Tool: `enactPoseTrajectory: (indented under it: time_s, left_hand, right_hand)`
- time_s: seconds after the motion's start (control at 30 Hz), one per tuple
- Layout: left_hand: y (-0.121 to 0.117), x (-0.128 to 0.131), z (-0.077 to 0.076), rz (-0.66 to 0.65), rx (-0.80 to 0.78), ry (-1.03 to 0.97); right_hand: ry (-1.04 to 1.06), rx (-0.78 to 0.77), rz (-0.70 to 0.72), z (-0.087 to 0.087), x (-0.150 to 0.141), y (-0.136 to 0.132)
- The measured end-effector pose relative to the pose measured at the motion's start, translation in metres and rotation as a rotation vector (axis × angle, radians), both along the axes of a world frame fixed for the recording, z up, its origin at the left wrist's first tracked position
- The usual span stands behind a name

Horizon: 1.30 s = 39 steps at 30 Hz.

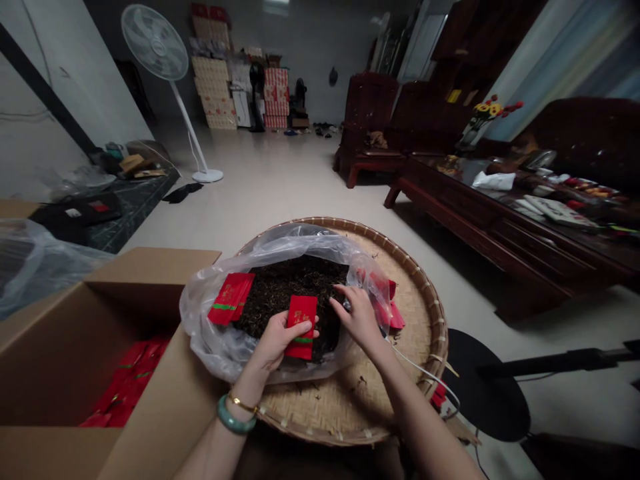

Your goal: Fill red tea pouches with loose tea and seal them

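Red packet, apparently one, fills left hand; right hand hovers half-spread.

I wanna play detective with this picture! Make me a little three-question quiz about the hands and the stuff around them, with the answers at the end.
1. True or false: the left hand is holding a red packet.

2. Pick one. What are the dark loose leaves inside?
A) a glass jar
B) a see-through plastic bag
C) a metal pot

3. Fill in the blank: in the picture, the open cardboard box is to the ____ of the round woven tray.

Key: 1. True. 2. B. 3. Left.
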<state>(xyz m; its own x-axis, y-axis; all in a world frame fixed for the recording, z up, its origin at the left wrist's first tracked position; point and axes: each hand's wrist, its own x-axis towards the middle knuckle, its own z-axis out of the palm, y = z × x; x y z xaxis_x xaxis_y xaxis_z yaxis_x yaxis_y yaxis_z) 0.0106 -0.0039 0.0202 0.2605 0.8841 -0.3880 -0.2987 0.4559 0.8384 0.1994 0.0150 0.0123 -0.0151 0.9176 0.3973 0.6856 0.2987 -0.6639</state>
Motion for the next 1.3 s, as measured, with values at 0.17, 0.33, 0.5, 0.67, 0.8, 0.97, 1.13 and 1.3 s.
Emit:
enactPoseTrajectory:
  time_s: [0.17,0.33,0.5,0.67,0.8,0.97,1.13,1.3]
  left_hand:
    - [-0.002,0.000,0.002,0.003,-0.007,-0.018]
    - [-0.005,0.001,0.004,-0.002,0.021,-0.036]
    - [-0.004,0.001,0.001,-0.024,0.103,0.048]
    - [-0.002,0.005,0.001,-0.115,0.238,0.187]
    - [-0.003,0.007,0.005,-0.173,0.323,0.281]
    - [-0.002,0.002,0.004,-0.208,0.323,0.360]
    - [-0.002,0.000,0.000,-0.246,0.254,0.343]
    - [-0.003,0.000,0.003,-0.268,0.178,0.308]
  right_hand:
    - [-0.326,-0.044,-0.083,-0.024,0.028,-0.004]
    - [-0.240,-0.112,-0.078,-0.027,0.034,0.002]
    - [0.146,-0.251,0.051,0.007,0.044,0.001]
    - [0.164,-0.483,0.370,0.054,0.033,-0.012]
    - [0.080,-0.491,0.442,0.067,0.015,-0.013]
    - [0.069,-0.418,0.406,0.068,0.007,-0.007]
    - [0.066,-0.385,0.364,0.070,0.007,-0.006]
    - [0.275,-0.492,0.362,0.067,0.013,-0.004]
